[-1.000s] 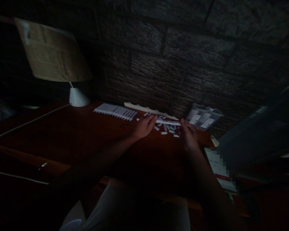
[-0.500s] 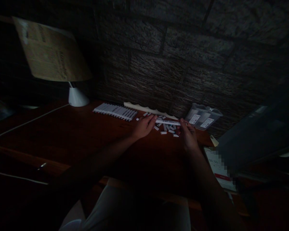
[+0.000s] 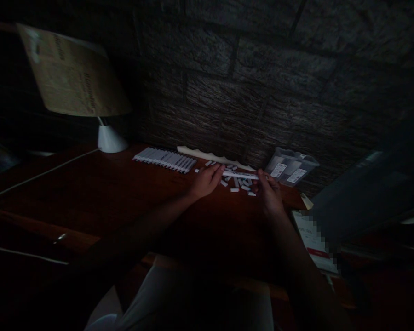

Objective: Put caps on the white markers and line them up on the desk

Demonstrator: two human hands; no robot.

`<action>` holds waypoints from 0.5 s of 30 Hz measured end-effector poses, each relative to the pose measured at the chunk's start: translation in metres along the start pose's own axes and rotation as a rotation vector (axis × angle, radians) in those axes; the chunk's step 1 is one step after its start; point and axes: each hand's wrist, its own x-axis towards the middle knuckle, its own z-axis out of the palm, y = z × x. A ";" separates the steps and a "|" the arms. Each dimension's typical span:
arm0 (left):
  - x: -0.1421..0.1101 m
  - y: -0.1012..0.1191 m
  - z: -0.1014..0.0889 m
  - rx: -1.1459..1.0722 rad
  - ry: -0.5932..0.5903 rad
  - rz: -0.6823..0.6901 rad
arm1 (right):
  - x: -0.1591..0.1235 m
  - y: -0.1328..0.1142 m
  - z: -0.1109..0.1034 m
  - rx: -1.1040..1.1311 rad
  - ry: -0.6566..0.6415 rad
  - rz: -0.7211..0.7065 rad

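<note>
A white marker pen (image 3: 240, 175) lies level between my two hands, above the desk. My left hand (image 3: 209, 180) is closed on its left end, a short piece of which sticks out past the fingers. The right end is pinched in my right hand (image 3: 267, 187), whose fingers hide the tip. Beneath and behind the pen, several loose white caps (image 3: 234, 189) are scattered on the wood. To the left of my left hand, a row of white marker pens (image 3: 165, 159) lies side by side.
A wavy-edged cream strip (image 3: 207, 155) runs along the brick wall. Clear plastic containers (image 3: 290, 168) with labels stand at the back right. A lamp (image 3: 112, 139) with its cord is on the left of the brown desk (image 3: 124, 193). A tablet-like screen (image 3: 313, 241) lies at the right edge.
Almost nothing differs. Both hands keep their grip on the marker pen in the same place, and the caps and the row of pens have not moved.
</note>
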 end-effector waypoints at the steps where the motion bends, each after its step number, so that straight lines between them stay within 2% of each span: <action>1: 0.000 0.000 0.000 0.006 0.000 0.003 | 0.000 0.000 0.000 -0.004 0.000 -0.002; 15: 0.000 0.003 -0.002 0.024 -0.007 0.013 | -0.001 -0.002 0.001 -0.052 0.019 0.000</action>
